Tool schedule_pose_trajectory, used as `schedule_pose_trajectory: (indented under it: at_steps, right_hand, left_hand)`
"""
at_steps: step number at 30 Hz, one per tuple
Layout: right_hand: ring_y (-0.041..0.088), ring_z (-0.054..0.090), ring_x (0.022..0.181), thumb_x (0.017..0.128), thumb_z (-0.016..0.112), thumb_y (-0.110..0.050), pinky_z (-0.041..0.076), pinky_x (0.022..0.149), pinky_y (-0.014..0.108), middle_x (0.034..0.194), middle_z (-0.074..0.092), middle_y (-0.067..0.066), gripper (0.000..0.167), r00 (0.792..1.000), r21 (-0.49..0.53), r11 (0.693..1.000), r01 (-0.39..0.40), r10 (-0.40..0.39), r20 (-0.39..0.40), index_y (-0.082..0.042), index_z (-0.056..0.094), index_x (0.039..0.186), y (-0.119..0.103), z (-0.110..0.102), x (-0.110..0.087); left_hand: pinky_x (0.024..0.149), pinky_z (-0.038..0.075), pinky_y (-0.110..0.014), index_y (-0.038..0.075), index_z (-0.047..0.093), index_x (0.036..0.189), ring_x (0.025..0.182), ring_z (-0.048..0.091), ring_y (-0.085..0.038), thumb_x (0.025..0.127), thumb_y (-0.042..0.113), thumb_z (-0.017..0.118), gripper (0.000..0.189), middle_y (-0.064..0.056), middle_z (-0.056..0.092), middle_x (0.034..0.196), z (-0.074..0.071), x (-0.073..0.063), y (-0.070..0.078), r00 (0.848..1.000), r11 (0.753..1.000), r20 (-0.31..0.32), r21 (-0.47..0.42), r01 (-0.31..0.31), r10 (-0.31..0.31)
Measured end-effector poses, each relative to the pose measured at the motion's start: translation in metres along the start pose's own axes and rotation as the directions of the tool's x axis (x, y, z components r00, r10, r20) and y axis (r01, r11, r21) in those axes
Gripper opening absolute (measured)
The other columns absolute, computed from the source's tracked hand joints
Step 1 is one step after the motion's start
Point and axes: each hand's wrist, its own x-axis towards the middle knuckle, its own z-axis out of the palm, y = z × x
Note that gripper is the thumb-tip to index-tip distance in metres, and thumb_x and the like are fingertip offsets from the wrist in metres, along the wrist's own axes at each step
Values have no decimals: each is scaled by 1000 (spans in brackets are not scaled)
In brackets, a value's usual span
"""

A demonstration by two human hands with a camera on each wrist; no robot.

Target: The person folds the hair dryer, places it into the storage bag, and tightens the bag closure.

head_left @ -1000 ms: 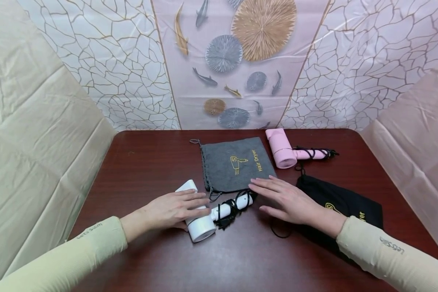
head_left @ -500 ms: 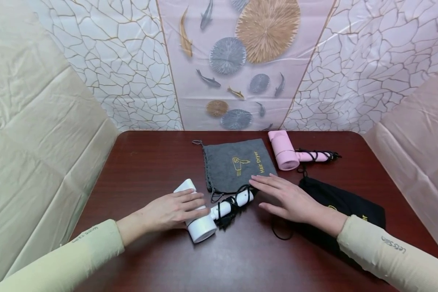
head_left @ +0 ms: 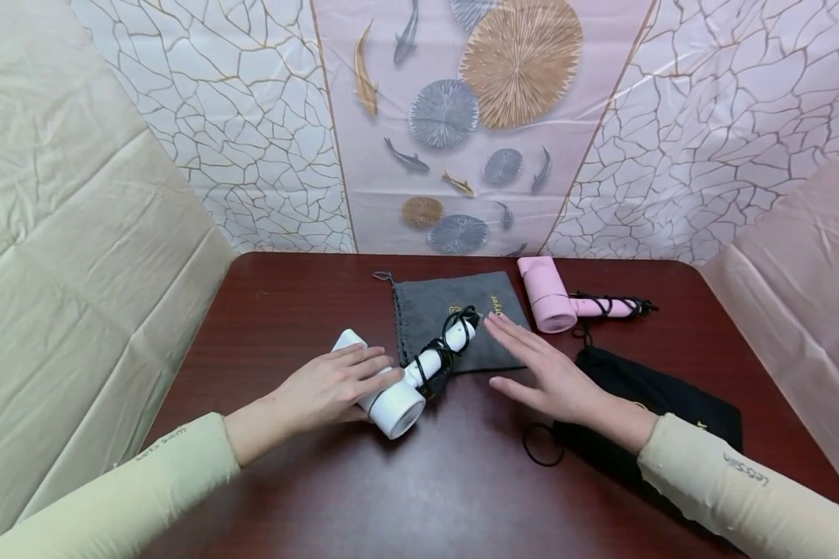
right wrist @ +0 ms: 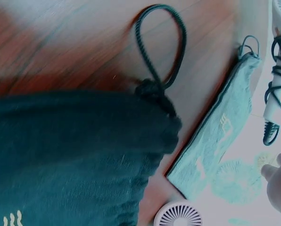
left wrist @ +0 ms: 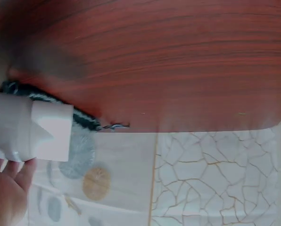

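My left hand [head_left: 332, 388] grips the body of a white hair dryer [head_left: 398, 411], fingers over its top. The dryer seems lifted a little off the table, its handle slanting up to the right over a grey drawstring pouch [head_left: 419, 307]. Black cord is wound round that handle. In the left wrist view the fingertips [left wrist: 26, 175] lie against the dryer's body [left wrist: 11, 125]. My right hand [head_left: 559, 380] holds nothing, its fingers straight, just right of the handle's end. Beneath the right wrist lies a black drawstring pouch [head_left: 664, 396], partly covered by the arm.
A pink hair dryer [head_left: 548, 299] with cord round its handle lies at the back right of the dark red wooden table [head_left: 294, 303]. The black pouch's cord loop [head_left: 544, 446] sticks out leftward. Patterned cloth [head_left: 266, 147] hangs behind the table.
My left hand has raised the white hair dryer slightly, and its handle has swung up and away over the grey pouch. The right hand's fingers have moved a little upward. The head view has shifted slightly.
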Motion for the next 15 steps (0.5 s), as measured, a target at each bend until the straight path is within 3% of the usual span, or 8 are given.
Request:
schedule_pose_trajectory:
  at_steps: [6, 9, 13, 15]
  right_hand:
    - [29, 31, 160, 101, 76, -24, 21, 122, 15, 176, 27, 10, 88, 983, 146, 972, -185, 185, 11, -18, 24, 172, -7, 4, 5]
    - [30, 27, 161, 104, 71, -24, 27, 126, 26, 178, 19, 10, 87, 968, 240, 939, -248, 248, 28, -17, 17, 173, -10, 8, 10]
    - [31, 20, 163, 109, 63, -21, 28, 126, 49, 179, 10, 8, 84, 948, 425, 851, -309, 313, 62, -15, 9, 173, -12, 15, 18]
    - [32, 16, 164, 110, 61, -20, 25, 126, 54, 179, 9, 10, 83, 937, 507, 796, -330, 342, 73, -14, 7, 173, -13, 18, 21]
  left_hand:
    - [106, 56, -42, 12, 65, 142, 124, 69, -29, 71, 42, 97, 83, -9, 72, 131, -7, 10, 9, 993, 993, 29, 49, 109, -110]
    - [105, 56, -42, 11, 65, 141, 122, 70, -30, 71, 41, 98, 84, -10, 73, 130, -8, 15, 13, 989, 988, 29, 63, 144, -146]
    - [101, 58, -41, 9, 66, 138, 118, 71, -30, 69, 44, 99, 85, -9, 73, 125, -10, 22, 18, 985, 981, 10, 87, 171, -173]
    - [99, 59, -40, 9, 67, 137, 116, 72, -29, 68, 46, 99, 85, -8, 73, 123, -11, 24, 21, 983, 978, 3, 100, 181, -182]
